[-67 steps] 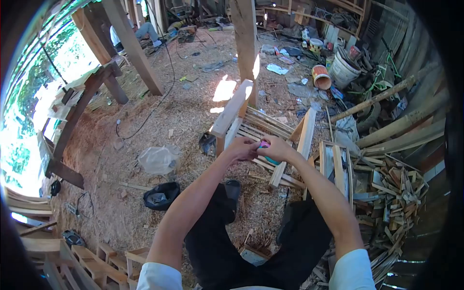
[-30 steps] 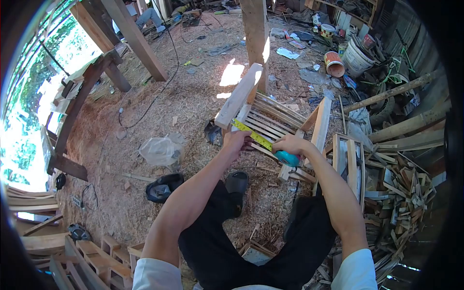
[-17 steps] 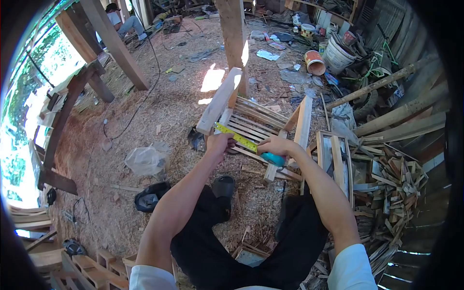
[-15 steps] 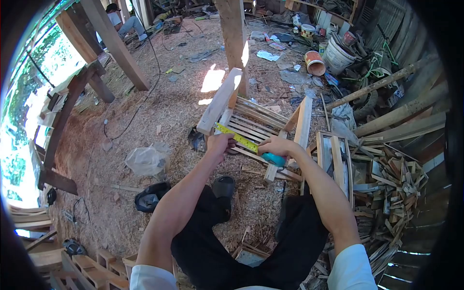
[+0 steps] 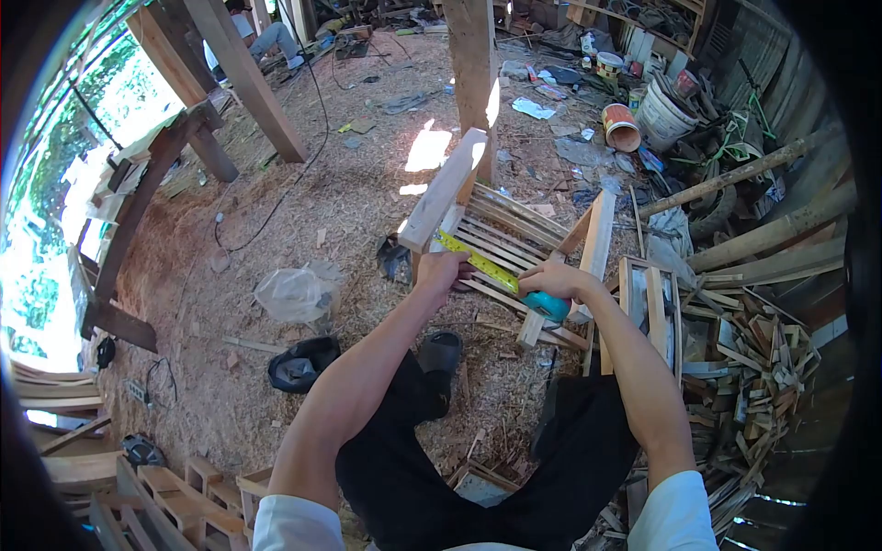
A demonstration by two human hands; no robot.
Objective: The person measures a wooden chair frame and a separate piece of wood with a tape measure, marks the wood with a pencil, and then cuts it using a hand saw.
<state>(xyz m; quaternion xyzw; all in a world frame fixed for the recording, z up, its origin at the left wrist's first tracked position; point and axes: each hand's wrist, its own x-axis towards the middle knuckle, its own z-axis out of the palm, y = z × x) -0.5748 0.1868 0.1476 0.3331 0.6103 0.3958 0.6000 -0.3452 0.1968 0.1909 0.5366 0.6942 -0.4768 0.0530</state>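
Observation:
A tape measure with a teal case [image 5: 548, 308] and a yellow blade [image 5: 494, 269] stretches across the near side of a slatted wooden frame [image 5: 516, 220]. My right hand [image 5: 557, 277] is closed on the case, with its fingers over the start of the blade. My left hand [image 5: 443, 272] is closed at the other end of the blade, against the frame's left post; its fingertips are partly hidden. Above my left hand, a thick wooden arm piece [image 5: 443, 191] slopes away from me. A matching upright piece [image 5: 597, 230] stands at the right.
A wooden post [image 5: 473, 83] rises behind the frame. Scrap wood [image 5: 763, 367] is heaped at the right, below leaning poles [image 5: 772, 230]. Buckets [image 5: 663, 115] stand at the back right. A plastic bag [image 5: 299, 292] and black bag [image 5: 303, 364] lie at the left. Another person [image 5: 274, 41] sits far back.
The whole view has shifted, so the scene sits slightly further right and lower. Both hands keep the same hold on the tape measure against the frame.

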